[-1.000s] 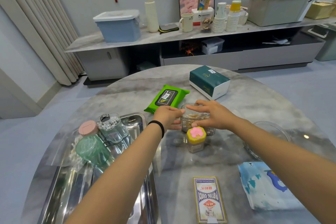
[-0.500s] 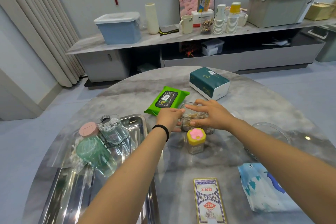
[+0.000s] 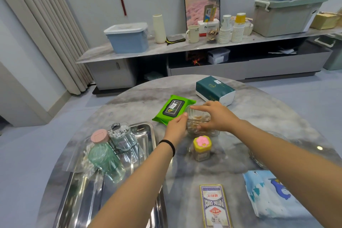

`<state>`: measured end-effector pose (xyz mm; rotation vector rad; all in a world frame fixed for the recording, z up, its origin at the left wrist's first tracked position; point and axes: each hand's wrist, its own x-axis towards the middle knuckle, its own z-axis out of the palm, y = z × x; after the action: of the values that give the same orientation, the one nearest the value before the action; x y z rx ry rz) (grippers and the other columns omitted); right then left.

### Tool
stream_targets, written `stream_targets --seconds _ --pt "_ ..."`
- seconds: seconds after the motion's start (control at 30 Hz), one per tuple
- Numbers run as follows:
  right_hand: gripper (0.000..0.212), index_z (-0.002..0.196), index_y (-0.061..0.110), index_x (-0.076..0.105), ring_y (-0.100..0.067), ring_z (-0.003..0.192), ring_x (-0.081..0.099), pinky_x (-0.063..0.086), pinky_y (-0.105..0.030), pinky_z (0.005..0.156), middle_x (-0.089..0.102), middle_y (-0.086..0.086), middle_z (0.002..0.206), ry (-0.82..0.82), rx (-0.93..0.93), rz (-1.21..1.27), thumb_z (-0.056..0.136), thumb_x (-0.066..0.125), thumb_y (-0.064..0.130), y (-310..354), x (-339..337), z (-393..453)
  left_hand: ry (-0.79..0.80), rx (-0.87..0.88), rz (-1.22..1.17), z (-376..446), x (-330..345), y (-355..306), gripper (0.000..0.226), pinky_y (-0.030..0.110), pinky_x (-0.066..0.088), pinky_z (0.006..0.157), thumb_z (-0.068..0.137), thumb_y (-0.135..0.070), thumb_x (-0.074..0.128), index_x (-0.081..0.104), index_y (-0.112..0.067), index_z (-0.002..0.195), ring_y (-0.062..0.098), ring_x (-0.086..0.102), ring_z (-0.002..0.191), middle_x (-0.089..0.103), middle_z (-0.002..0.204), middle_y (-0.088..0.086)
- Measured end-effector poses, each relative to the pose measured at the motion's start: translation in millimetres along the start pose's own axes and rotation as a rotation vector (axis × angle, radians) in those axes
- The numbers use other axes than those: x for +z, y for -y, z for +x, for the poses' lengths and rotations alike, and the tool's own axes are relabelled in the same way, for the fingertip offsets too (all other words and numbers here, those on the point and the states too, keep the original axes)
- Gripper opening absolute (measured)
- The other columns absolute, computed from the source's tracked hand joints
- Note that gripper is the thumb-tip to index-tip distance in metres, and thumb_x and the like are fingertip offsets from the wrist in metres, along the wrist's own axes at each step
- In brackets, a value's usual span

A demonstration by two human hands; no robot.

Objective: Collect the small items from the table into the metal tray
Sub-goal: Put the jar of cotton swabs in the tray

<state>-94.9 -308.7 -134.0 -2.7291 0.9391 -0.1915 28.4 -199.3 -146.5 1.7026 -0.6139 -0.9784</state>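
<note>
Left hand: your left hand (image 3: 176, 126) is pressing against the near-left side of the clear box (image 3: 200, 123); the fingers are curling round its wall, grasping it.
Right hand: your right hand (image 3: 215, 116) is arching over the top and far-right side of the same box; the index finger is lying along the far rim, the thumb is tucking in at the near side, so it too is grasping the box.
Box: it is sitting between your two palms, touching both; whether it is resting on the table (image 3: 240, 98) or just leaving it you cannot tell; it is holding some brownish small stuff, too blurred to name.
Tray: the metal tray (image 3: 146, 131) is lying to the left of your left hand and nearer your body; its long axis is running from beside your left wrist back towards you.
Key relation: the box is needing to travel leftwards and towards you, across your left forearm's side; your left hand is the nearer one to the tray.
In tray already: a pink-capped jar (image 3: 103, 155) and a swab holder (image 3: 122, 138) are filling the far end; the free floor is lying nearer to you.
Waiting: a yellow-lidded jar (image 3: 202, 148) is standing just below your hands; a card pack (image 3: 214, 207) is lying well nearer your body.
</note>
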Motion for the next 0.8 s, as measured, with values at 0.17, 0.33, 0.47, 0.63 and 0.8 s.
stream_targets --seconds 0.17,0.33,0.47,0.63,0.8 --pt "0.068 0.136 0.050 0.039 -0.024 0.114 0.047 0.043 -0.038 0.093 0.054 -0.003 0.122 -0.067 -0.036 0.061 0.075 0.070 0.048 34.9 -30.2 -13.7 0.145 -0.028 -0.140 -29.5 -21.0 -27.6 0.049 0.035 0.051 0.080 0.087 -0.059 0.048 0.050 -0.034 0.130 0.025 0.055 0.118 0.055 0.129 -0.002" --pt "0.071 0.136 0.046 0.041 -0.024 0.116 0.047 0.042 -0.036 0.092 0.056 -0.003 0.124 -0.086 -0.095 0.109 0.072 0.072 0.051 95.5 -41.1 -40.8 0.201 -0.094 -0.283 -69.5 -61.9 -30.7 0.055 0.039 0.047 0.094 0.086 -0.055 0.054 0.044 -0.034 0.136 0.025 0.043 0.132 0.040 0.145 -0.005" --pt "0.073 0.138 0.045 0.039 -0.023 0.119 0.045 0.042 -0.035 0.094 0.052 -0.005 0.126 -0.030 -0.093 0.189 0.073 0.071 0.051 141.8 -29.3 -57.6 0.161 -0.135 -0.310 -97.7 -95.4 -13.3 0.047 0.043 0.047 0.090 0.086 -0.053 0.056 0.048 -0.031 0.127 0.028 0.055 0.114 0.041 0.146 0.006" --pt "0.073 0.143 0.037 0.034 -0.020 0.119 0.046 0.035 -0.022 0.090 0.051 -0.001 0.128 0.198 -0.150 0.322 0.078 0.067 0.037 172.9 -17.0 -69.7 0.064 -0.144 -0.230 -117.1 -133.1 11.5 0.055 0.038 0.053 0.077 0.082 -0.055 0.060 0.051 -0.024 0.127 0.026 0.062 0.096 0.060 0.125 0.010" --pt "0.072 0.140 0.034 0.042 -0.012 0.089 0.050 0.038 -0.015 0.068 0.057 0.006 0.099 0.208 -0.047 0.361 0.076 0.074 0.036 192.0 -3.7 -70.0 0.054 -0.183 -0.236 -116.2 -156.6 33.0 0.067 0.043 0.050 0.095 0.079 -0.064 0.058 0.048 -0.021 0.129 0.028 0.060 0.110 0.057 0.131 0.013"
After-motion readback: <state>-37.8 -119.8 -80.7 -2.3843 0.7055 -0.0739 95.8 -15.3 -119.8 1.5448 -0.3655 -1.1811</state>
